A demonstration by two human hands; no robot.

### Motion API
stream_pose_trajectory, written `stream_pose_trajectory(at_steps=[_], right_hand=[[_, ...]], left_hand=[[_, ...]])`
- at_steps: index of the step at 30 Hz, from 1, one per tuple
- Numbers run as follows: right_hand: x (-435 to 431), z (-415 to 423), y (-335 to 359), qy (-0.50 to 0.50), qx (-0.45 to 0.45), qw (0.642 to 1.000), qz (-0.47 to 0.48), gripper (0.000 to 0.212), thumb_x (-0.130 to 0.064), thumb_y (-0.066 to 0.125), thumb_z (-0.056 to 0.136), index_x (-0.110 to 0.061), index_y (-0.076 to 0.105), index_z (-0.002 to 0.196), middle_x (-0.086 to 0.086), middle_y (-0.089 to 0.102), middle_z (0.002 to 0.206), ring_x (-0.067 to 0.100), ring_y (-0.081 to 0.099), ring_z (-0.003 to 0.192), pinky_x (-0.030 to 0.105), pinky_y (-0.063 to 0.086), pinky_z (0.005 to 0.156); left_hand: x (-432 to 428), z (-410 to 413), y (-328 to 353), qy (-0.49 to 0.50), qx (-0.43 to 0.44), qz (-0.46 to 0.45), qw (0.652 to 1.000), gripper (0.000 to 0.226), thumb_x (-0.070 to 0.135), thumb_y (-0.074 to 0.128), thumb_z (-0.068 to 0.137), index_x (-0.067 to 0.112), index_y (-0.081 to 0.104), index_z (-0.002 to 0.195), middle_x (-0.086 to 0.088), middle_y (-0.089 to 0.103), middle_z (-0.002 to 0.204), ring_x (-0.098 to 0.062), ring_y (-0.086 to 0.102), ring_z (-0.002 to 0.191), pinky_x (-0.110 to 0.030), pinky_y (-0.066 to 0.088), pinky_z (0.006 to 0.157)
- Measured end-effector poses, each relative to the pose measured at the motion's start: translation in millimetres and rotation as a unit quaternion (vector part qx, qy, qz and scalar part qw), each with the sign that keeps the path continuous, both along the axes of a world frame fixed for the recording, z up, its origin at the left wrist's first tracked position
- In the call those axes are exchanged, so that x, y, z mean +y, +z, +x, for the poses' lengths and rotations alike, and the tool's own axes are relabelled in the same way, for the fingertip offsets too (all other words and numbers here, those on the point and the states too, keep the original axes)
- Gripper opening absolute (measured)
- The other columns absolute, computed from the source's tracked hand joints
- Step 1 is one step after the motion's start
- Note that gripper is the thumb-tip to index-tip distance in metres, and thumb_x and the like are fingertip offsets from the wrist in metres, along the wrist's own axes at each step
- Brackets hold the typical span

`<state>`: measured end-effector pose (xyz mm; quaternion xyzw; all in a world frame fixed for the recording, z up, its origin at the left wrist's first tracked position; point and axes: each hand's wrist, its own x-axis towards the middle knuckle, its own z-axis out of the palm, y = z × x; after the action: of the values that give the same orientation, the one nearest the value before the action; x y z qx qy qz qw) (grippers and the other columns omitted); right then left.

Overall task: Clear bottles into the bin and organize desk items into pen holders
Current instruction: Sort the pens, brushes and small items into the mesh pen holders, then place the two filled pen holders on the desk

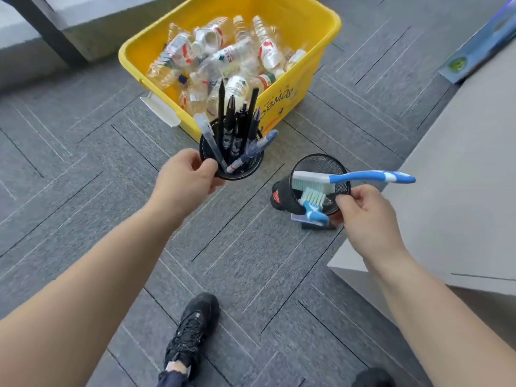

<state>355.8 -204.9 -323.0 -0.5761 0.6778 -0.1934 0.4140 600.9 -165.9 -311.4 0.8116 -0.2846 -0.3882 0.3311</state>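
Left grip tight on pen-filled black mesh cylinder, right grip tight on tilted mesh cup with toothbrushes

Dark lettering, read roughly as "BOMOS", is printed on the side of the yellow bin. Labels are carried by the bottles and a red tag by one pen holder, but none can be read

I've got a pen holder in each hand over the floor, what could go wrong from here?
The right holder is tilted and the long blue toothbrush lies across its rim, so it may slide out. The left hand pinches the pen-filled holder only at its rim; the blue pen leaning over the edge might tip out.
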Motion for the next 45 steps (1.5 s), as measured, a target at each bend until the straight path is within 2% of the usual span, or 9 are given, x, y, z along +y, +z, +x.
stream_pose_trajectory(at_steps=[3,6,16,20,24,30,37,42,45], right_hand=[[1,-2,10,-0.002,-0.023,1.0,0.016,0.015,-0.01,0.048,0.091,0.003,0.055,0.089,-0.003,0.065,0.065,-0.001,0.063,0.051,0.035,0.05,0.069],[8,-16,29,0.006,-0.016,1.0,-0.005,0.013,-0.014,0.05,0.089,-0.004,0.058,0.089,-0.001,0.07,0.068,0.009,0.067,0.063,0.037,0.054,0.073],[79,-72,125,0.037,-0.016,0.993,-0.112,0.019,-0.014,0.049,0.089,-0.001,0.061,0.085,0.0,0.069,0.06,0.003,0.062,0.047,0.026,0.054,0.063],[121,-106,160,-0.009,-0.072,0.991,-0.113,0.02,-0.008,0.048,0.091,-0.007,0.052,0.071,0.004,0.065,0.054,0.013,0.058,0.047,0.021,0.05,0.052],[158,-156,204,-0.043,-0.07,0.984,-0.156,0.017,-0.01,0.049,0.088,-0.004,0.058,0.074,0.001,0.066,0.051,0.02,0.062,0.056,0.033,0.054,0.067],[184,-246,296,-0.105,-0.011,0.959,-0.264,0.023,-0.013,0.053,0.088,-0.001,0.063,0.072,0.003,0.061,0.049,0.012,0.052,0.042,0.012,0.039,0.038],[186,-353,363,-0.193,0.015,0.94,-0.28,0.021,-0.016,0.053,0.087,0.0,0.063,0.077,0.011,0.065,0.06,0.021,0.058,0.056,0.033,0.051,0.068],[183,-430,361,-0.259,0.042,0.932,-0.248,0.023,-0.018,0.052,0.085,0.001,0.064,0.081,0.0,0.064,0.045,0.019,0.059,0.053,0.038,0.055,0.078],[177,-454,347,-0.267,0.081,0.932,-0.231,0.02,-0.019,0.052,0.083,-0.005,0.06,0.071,0.001,0.064,0.045,0.022,0.064,0.058,0.037,0.054,0.075]], left_hand=[[-3,-10,9,-0.009,0.017,-0.005,1.0,0.02,0.019,0.048,0.094,0.004,0.06,0.101,-0.007,0.074,0.086,-0.012,0.073,0.075,-0.037,0.059,0.078],[3,-21,28,-0.038,0.019,-0.015,0.999,0.02,0.017,0.047,0.095,0.004,0.06,0.102,-0.008,0.074,0.087,-0.013,0.073,0.076,-0.035,0.059,0.076],[68,-65,125,-0.129,0.016,-0.065,0.989,0.021,0.016,0.044,0.095,0.006,0.061,0.089,-0.011,0.074,0.074,-0.02,0.073,0.07,-0.032,0.059,0.065],[107,-93,166,-0.163,0.019,-0.079,0.983,0.023,0.02,0.043,0.096,0.008,0.062,0.091,-0.011,0.074,0.074,-0.02,0.073,0.069,-0.028,0.059,0.056],[133,-124,213,-0.186,-0.003,-0.113,0.976,0.025,0.022,0.041,0.097,0.007,0.059,0.09,-0.012,0.073,0.071,-0.019,0.072,0.061,-0.028,0.058,0.054],[146,-191,308,-0.199,-0.002,-0.201,0.959,0.027,0.022,0.041,0.096,0.013,0.054,0.074,-0.006,0.068,0.052,-0.011,0.065,0.044,-0.022,0.053,0.046],[123,-317,374,-0.289,0.041,-0.226,0.929,0.033,0.026,0.039,0.098,0.005,0.064,0.092,-0.01,0.072,0.065,-0.013,0.069,0.052,-0.024,0.056,0.047],[97,-405,372,-0.345,0.031,-0.193,0.918,0.037,0.033,0.035,0.1,0.005,0.059,0.103,-0.008,0.069,0.055,-0.012,0.067,0.046,-0.02,0.052,0.041],[84,-449,354,-0.374,-0.021,-0.177,0.91,0.042,0.031,0.033,0.1,0.0,0.062,0.099,-0.009,0.071,0.059,-0.013,0.068,0.051,-0.024,0.054,0.051]])
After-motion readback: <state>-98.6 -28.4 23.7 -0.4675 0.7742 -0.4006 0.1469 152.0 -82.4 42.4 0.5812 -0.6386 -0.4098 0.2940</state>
